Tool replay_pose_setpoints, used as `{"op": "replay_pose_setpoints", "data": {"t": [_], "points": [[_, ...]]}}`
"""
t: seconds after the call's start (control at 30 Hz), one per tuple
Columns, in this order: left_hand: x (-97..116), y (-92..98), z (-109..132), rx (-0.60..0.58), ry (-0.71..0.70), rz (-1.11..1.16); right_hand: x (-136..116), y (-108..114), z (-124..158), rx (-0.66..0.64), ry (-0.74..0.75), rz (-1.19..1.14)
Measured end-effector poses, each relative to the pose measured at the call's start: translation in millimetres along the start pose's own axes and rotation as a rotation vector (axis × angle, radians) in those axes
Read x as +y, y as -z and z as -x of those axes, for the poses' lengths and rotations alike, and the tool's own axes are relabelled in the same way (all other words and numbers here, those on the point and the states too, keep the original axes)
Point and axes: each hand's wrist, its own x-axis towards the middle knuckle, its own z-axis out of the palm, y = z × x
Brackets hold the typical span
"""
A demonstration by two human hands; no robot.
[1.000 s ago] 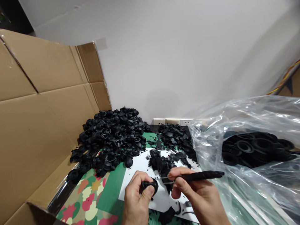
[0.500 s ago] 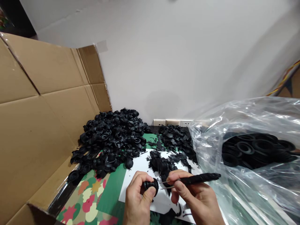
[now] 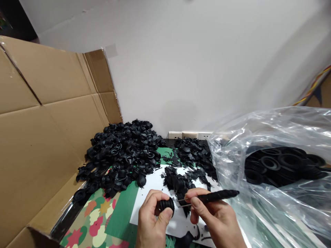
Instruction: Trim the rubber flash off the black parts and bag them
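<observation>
Between the thumb and fingers of my left hand (image 3: 152, 218) is a small black ribbed rubber bellows (image 3: 167, 206), its end turned to the right. My right hand (image 3: 214, 217) grips a pen-like tool (image 3: 217, 196) with a black-wrapped handle and two thin metal prongs. The prong tips point left and stop just short of the bellows, with a narrow gap showing. Both hands are above a white sheet (image 3: 148, 193) strewn with black rubber scraps (image 3: 178, 181).
A large heap of black rubber pieces (image 3: 121, 151) lies at left, beside a cardboard wall (image 3: 59, 127). A smaller scrap pile (image 3: 193, 153) sits below wall sockets (image 3: 204, 136). At right, a clear plastic bag (image 3: 232, 155) holds black ribbed rubber parts (image 3: 284, 163).
The bellows has turned slightly in my left hand, and more of its ribs show. The tool has shifted a little left at its handle end, its prongs remaining near the bellows.
</observation>
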Motion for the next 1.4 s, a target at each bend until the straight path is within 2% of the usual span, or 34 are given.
{"op": "replay_pose_setpoints", "data": {"t": [0.1,0.2,0.33,0.43,0.6,0.73,1.03,1.2,1.33,1.4], "points": [[1,-0.4,-1,-0.064,-0.022,-0.085,2,-1,3,-0.037,0.025,-0.033],[3,-0.2,-3,-0.060,-0.099,-0.233,2,0,5,-0.075,0.094,-0.096],[2,2.5,-4,-0.075,-0.106,-0.335,0,7,3,-0.020,0.113,-0.094],[0,4.0,-5,-0.092,-0.016,-0.258,0,9,1,0.025,0.094,-0.046],[-2,2.0,-5,-0.097,0.111,-0.059,5,3,2,-0.006,0.048,-0.099],[0,-1.1,-4,-0.054,0.117,0.034,10,-2,6,-0.036,0.028,-0.131],[3,-5.7,-1,-0.066,0.102,0.037,18,-3,7,-0.044,0.037,-0.144],[7,-7.7,-2,-0.047,0.162,0.123,19,-4,7,-0.035,0.053,-0.170],[9,-8.8,-1,-0.074,0.284,0.218,23,-4,10,-0.072,0.136,-0.174],[8,-8.0,2,-0.134,0.410,0.248,23,2,10,-0.104,0.271,-0.063]]}}
